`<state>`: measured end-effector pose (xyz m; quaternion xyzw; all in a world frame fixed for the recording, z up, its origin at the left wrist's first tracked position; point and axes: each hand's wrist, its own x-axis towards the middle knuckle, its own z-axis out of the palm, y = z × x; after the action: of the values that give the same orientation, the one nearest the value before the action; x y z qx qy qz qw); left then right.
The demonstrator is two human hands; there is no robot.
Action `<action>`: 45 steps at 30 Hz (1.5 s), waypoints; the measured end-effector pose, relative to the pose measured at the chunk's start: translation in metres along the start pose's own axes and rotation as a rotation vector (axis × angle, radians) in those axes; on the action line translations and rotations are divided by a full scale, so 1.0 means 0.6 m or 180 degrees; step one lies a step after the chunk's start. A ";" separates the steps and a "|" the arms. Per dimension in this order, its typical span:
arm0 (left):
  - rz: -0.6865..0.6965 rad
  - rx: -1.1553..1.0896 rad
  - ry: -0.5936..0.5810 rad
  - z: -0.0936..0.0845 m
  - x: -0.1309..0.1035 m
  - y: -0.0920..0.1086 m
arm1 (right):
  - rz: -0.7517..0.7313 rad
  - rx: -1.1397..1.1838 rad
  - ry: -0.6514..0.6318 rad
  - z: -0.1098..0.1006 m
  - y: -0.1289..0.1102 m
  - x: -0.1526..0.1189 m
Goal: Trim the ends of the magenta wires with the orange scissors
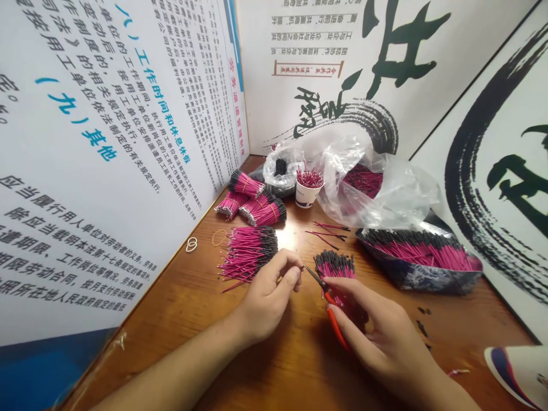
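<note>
My left hand (274, 294) is closed in a pinch above the middle of the table. Whatever its fingertips hold is too small to make out. My right hand (381, 331) grips a pair of red-handled pliers (334, 319), their narrow dark jaws pointing up and left to the left fingertips. Behind the jaws lies a small pile of pink wires with black ends (336, 265). A larger pile of such wires (250, 251) lies beyond my left hand, with several banded bundles (257, 200) behind it.
On the wooden table (188, 319) stand a paper cup of wires (309, 187), a clear plastic bag with dark red wires (363, 180) and a dark tray full of pink wires (422, 257). Loose wires (327, 231) and rubber bands (192, 244) lie about. Printed panels (321, 57) enclose the table.
</note>
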<state>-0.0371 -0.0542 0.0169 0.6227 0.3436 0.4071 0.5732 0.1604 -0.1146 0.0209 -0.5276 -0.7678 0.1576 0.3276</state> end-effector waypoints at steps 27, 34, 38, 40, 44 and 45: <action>0.0359 0.0409 0.0373 -0.001 0.001 -0.002 | -0.0061 -0.0025 0.0006 -0.004 -0.005 0.003; 0.0599 0.0701 0.0462 -0.005 0.004 -0.002 | 0.0013 0.0029 -0.0011 0.003 0.002 -0.002; 0.0594 0.0727 0.0473 -0.005 0.005 -0.002 | 0.0008 0.0030 0.0003 0.003 0.001 0.000; 0.0591 0.0751 0.0493 -0.005 0.005 -0.001 | -0.0007 0.0024 0.0005 0.003 -0.001 0.002; 0.0533 0.0767 0.0475 -0.005 0.004 0.001 | 0.0024 0.0029 -0.0030 0.003 -0.002 0.003; 0.0524 0.0764 0.0468 -0.005 0.003 0.002 | 0.0038 0.0039 -0.0037 0.003 -0.001 0.003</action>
<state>-0.0390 -0.0512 0.0180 0.6812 0.3786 0.4532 0.4327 0.1582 -0.1131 0.0204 -0.5293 -0.7655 0.1673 0.3254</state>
